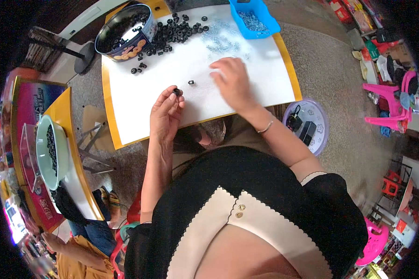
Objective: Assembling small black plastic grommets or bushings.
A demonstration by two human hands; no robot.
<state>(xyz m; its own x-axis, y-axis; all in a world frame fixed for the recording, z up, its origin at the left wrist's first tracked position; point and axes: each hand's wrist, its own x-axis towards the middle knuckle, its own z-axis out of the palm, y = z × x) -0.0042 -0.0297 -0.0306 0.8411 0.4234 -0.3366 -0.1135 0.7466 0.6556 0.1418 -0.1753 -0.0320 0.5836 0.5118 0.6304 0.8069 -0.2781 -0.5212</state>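
Between the thumb and fingers of my left hand [166, 109] is a small black round part [176, 92], held over the near part of the white tabletop [149, 107]. My right hand [233, 83] hovers over the table with fingers apart and slightly blurred; no object shows in it. One small black piece [191, 82] lies alone between the hands. Beyond my right hand, tiny clear bluish pieces [223, 44] are scattered. A heap of black round parts [177, 30] spreads across the far left.
A round tin [150, 29] with black parts stands far left; a blue basket [239, 29] with clear pieces sits far right. Below the table's right edge is a lilac tub [322, 135]. At left, a person [84, 255] is beside another table with a pale green basin [43, 156].
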